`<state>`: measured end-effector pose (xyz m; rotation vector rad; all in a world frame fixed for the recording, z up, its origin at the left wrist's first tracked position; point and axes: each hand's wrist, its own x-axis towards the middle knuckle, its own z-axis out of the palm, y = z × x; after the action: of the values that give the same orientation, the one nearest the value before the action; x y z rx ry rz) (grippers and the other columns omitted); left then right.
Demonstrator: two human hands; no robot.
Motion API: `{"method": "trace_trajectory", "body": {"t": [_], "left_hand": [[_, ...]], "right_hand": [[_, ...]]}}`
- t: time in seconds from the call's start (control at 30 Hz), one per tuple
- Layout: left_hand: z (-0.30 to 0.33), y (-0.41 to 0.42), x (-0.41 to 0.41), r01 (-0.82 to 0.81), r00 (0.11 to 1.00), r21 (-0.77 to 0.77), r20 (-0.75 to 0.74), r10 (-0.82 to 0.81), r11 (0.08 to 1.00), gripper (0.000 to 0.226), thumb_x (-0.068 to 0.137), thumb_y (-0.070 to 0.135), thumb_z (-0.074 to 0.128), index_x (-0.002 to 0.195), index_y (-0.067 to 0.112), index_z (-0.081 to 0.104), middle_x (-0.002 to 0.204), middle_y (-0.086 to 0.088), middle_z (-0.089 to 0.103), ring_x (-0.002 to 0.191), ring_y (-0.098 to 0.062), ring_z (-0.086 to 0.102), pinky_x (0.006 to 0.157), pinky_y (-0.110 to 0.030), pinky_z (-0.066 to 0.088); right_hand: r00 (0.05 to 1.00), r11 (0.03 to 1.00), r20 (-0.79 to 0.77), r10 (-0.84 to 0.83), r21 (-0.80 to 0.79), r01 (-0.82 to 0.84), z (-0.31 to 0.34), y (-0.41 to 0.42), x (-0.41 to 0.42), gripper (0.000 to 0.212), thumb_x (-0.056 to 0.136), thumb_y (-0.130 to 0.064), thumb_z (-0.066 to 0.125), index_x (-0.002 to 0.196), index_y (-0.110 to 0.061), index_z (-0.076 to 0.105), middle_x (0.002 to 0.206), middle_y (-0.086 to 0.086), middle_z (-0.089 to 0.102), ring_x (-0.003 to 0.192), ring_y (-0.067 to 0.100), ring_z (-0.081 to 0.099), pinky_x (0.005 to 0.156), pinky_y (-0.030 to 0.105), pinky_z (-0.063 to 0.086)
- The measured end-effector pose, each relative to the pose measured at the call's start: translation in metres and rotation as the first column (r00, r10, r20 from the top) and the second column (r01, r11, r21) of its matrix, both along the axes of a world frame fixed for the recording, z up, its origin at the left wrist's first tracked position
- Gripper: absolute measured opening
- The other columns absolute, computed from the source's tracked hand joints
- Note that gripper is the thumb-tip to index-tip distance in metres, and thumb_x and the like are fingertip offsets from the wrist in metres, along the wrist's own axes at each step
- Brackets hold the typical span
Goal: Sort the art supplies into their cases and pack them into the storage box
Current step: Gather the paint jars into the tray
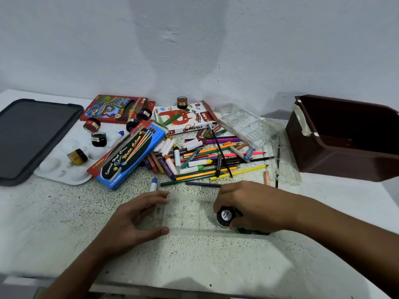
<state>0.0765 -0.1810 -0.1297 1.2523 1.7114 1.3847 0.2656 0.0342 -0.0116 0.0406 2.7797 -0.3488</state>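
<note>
Near the speckled counter's (64, 212) front edge, the right hand (248, 203) pinches a small black-lidded paint pot (224, 215) over a clear plastic case (190, 212), which the left hand's (133, 219) relaxed fingers steady.

My work surface is a speckled white-and-black stone table (64, 212) set against a pale wall. Lying directly on it: a dark grey plastic lid (32, 137) at far left, a white plastic paint palette (62, 169) beside it, a blue watercolour box (129, 154), a red pencil box (116, 108), a white oil pastels box (183, 121), loose coloured pencils and markers (207, 160), a clear plastic tray (244, 126), and a brown plastic storage box (345, 156) at right.
</note>
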Motion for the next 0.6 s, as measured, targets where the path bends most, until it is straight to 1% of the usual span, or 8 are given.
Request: {"method": "trace_trajectory", "body": {"t": [0.1, 0.2, 0.37, 0.47, 0.6], "left_hand": [[0.0, 0.0, 0.0, 0.006, 1.0, 0.003, 0.013, -0.006, 1.0, 0.053, 0.064, 0.033, 0.086, 0.114, 0.025, 0.068, 0.134, 0.007, 0.059, 0.131, -0.012, 0.049, 0.104, -0.023, 0.043], [0.0, 0.001, 0.0, 0.007, 1.0, 0.006, 0.009, -0.007, 1.0, 0.053, 0.064, 0.034, 0.086, 0.113, 0.026, 0.069, 0.134, 0.008, 0.059, 0.131, -0.012, 0.049, 0.105, -0.024, 0.043], [0.0, 0.0, 0.001, 0.003, 1.0, 0.005, 0.001, -0.003, 1.0, 0.051, 0.064, 0.036, 0.085, 0.112, 0.028, 0.069, 0.133, 0.009, 0.059, 0.131, -0.011, 0.049, 0.104, -0.023, 0.043], [0.001, 0.0, 0.001, 0.003, 1.0, 0.001, 0.0, -0.003, 1.0, 0.05, 0.064, 0.036, 0.085, 0.112, 0.028, 0.07, 0.133, 0.01, 0.059, 0.131, -0.011, 0.049, 0.104, -0.023, 0.043], [0.001, 0.001, 0.001, 0.001, 1.0, -0.003, -0.013, -0.001, 1.0, 0.05, 0.064, 0.036, 0.085, 0.111, 0.028, 0.07, 0.133, 0.01, 0.059, 0.13, -0.01, 0.05, 0.104, -0.023, 0.043]], "right_hand": [[1.0, 1.0, -0.009, 0.007, 0.008, -0.007, -0.001, -0.001, 0.004, 0.03, 0.084, -0.023, 0.068, 0.112, -0.025, 0.06, 0.112, -0.006, 0.056, 0.101, 0.016, 0.053, 0.083, 0.033, 0.047], [1.0, 1.0, -0.017, 0.022, 0.017, -0.021, -0.004, -0.001, 0.007, 0.027, 0.084, -0.021, 0.065, 0.11, -0.025, 0.06, 0.11, -0.004, 0.057, 0.098, 0.017, 0.054, 0.081, 0.036, 0.048], [1.0, 0.997, -0.012, 0.017, 0.072, -0.016, -0.018, -0.001, 0.011, 0.03, 0.082, -0.019, 0.066, 0.11, -0.025, 0.058, 0.112, -0.004, 0.055, 0.1, 0.02, 0.055, 0.08, 0.041, 0.05], [0.999, 0.996, -0.016, 0.033, 0.089, -0.031, -0.025, -0.002, 0.012, 0.029, 0.083, -0.02, 0.067, 0.111, -0.023, 0.058, 0.114, -0.004, 0.051, 0.097, 0.022, 0.056, 0.077, 0.041, 0.05], [0.999, 0.997, -0.024, 0.042, 0.073, -0.04, -0.028, -0.001, 0.01, 0.028, 0.081, -0.019, 0.068, 0.107, -0.022, 0.06, 0.111, -0.002, 0.052, 0.093, 0.023, 0.057, 0.074, 0.041, 0.049]]}}
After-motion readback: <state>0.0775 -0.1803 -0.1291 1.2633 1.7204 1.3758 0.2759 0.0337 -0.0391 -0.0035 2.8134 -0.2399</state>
